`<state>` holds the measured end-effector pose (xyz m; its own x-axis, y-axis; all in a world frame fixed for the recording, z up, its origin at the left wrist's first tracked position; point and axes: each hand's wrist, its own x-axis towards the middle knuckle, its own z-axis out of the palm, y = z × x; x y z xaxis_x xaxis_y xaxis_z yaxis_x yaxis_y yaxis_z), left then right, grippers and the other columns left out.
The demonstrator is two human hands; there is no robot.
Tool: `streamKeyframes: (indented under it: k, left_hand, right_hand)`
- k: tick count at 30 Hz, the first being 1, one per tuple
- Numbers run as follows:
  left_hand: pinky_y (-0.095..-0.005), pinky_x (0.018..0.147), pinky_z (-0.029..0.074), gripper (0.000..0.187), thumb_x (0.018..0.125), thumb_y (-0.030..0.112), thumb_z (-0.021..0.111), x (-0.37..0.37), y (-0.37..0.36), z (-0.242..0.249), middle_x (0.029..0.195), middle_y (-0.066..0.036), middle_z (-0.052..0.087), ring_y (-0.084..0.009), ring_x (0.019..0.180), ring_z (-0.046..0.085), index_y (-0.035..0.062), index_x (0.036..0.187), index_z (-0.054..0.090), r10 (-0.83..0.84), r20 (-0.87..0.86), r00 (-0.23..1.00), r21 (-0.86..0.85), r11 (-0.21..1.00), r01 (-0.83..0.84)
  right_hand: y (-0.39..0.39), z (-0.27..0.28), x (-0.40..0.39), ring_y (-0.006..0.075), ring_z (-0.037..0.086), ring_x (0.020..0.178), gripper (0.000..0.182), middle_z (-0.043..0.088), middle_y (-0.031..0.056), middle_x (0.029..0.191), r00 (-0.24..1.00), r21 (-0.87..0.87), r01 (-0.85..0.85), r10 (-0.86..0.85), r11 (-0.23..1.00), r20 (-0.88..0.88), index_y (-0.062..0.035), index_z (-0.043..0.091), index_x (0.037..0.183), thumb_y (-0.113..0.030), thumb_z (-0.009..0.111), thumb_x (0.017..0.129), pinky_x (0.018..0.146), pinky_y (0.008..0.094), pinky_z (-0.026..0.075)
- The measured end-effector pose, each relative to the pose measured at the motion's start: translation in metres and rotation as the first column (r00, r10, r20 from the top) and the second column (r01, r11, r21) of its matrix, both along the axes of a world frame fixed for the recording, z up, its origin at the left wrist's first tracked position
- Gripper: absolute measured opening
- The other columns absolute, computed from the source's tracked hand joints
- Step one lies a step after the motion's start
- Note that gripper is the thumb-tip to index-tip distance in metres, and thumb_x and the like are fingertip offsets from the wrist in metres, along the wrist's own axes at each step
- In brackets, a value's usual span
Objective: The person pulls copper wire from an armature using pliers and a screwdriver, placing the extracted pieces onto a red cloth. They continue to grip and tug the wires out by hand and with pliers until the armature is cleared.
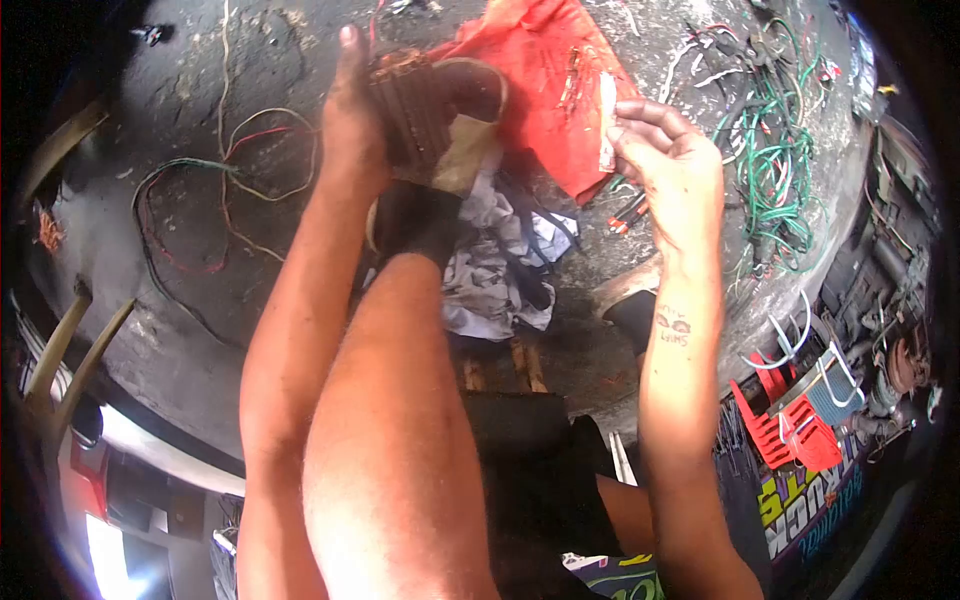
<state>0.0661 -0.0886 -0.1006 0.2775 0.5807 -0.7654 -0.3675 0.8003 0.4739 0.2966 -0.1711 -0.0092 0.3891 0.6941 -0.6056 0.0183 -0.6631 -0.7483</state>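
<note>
My left hand (357, 125) is at the upper left, thumb pointing up, against a ridged brown block (408, 115) with coppery strands along its top. The fingers are partly hidden behind the block, and blur hides its exact kind. In a pinch, my right hand (675, 150) holds a thin white strip (607, 122) upright over the red cloth (540, 90). Fine copper wire strands (572, 80) lie on that cloth. My shoe (468, 150), beige in part, is beside the block.
Tangled green, white and black wires (775, 170) are on the floor at right. Loose cable (225, 170) loops across the left. Crumpled pale cloth (490, 270) lies between my legs. A red plastic piece (810, 435) and metal parts are at lower right.
</note>
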Motion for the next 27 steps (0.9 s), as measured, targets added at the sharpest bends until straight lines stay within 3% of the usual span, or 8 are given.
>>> streamKeyframes:
  k: [7,19,21,25,27]
  left_hand:
    - [-0.0405,0.063,0.056,0.073,0.091,0.069,0.038,-0.004,0.001,-0.003,0.08,-0.018,0.067,-0.0307,0.067,0.066,0.0001,0.099,0.062,-0.043,0.065,0.997,0.048,0.998,0.04]
    - [-0.0415,0.064,0.057,0.075,0.09,0.07,0.037,-0.003,0.002,-0.002,0.082,-0.017,0.067,-0.0302,0.069,0.067,0.0004,0.1,0.063,-0.055,0.021,0.998,0.027,0.998,0.055]
    - [-0.0373,0.056,0.055,0.078,0.094,0.068,0.03,0.004,0.002,0.007,0.075,-0.018,0.065,-0.0276,0.062,0.066,-0.0031,0.098,0.06,-0.028,-0.055,0.998,0.016,0.999,0.029]
    - [-0.0371,0.056,0.055,0.076,0.095,0.067,0.03,0.004,0.002,0.007,0.075,-0.017,0.065,-0.027,0.062,0.066,-0.0023,0.098,0.06,-0.016,-0.061,0.998,0.01,1.0,0.017]
    - [-0.037,0.056,0.054,0.074,0.095,0.065,0.029,0.003,0.002,0.006,0.075,-0.017,0.065,-0.0271,0.061,0.065,-0.0018,0.098,0.06,-0.043,-0.082,0.996,0.052,0.998,0.047]
  right_hand:
    - [0.003,0.003,0.001,0.0076,0.063,0.077,0.025,0.068,0.0044,0.086,1.0,0.012,0.019,-0.019,1.0,-0.002,0.0031,0.065,0.105,-0.001,0.07,0.08,0.069,0.0196,0.051]
    - [0.004,0.003,0.005,0.0078,0.063,0.076,0.02,0.066,0.0033,0.082,1.0,0.04,0.005,-0.005,0.999,0.005,0.0025,0.065,0.098,0.0,0.07,0.079,0.07,0.0205,0.052]
    - [0.004,0.003,0.006,0.0076,0.062,0.076,0.02,0.066,0.0021,0.081,0.999,0.035,-0.03,0.028,0.999,0.039,0.0019,0.065,0.098,0.0,0.07,0.079,0.07,0.0206,0.052]
    - [0.004,-0.001,0.01,0.0075,0.062,0.075,0.019,0.066,0.002,0.081,0.998,0.01,-0.049,0.049,0.999,0.044,0.002,0.066,0.096,-0.002,0.071,0.078,0.07,0.0205,0.051]
    - [0.004,-0.012,0.011,0.0091,0.065,0.074,0.017,0.068,0.0036,0.081,0.986,-0.034,-0.039,0.044,0.999,0.162,-0.0003,0.068,0.095,-0.004,0.071,0.079,0.068,0.0227,0.053]
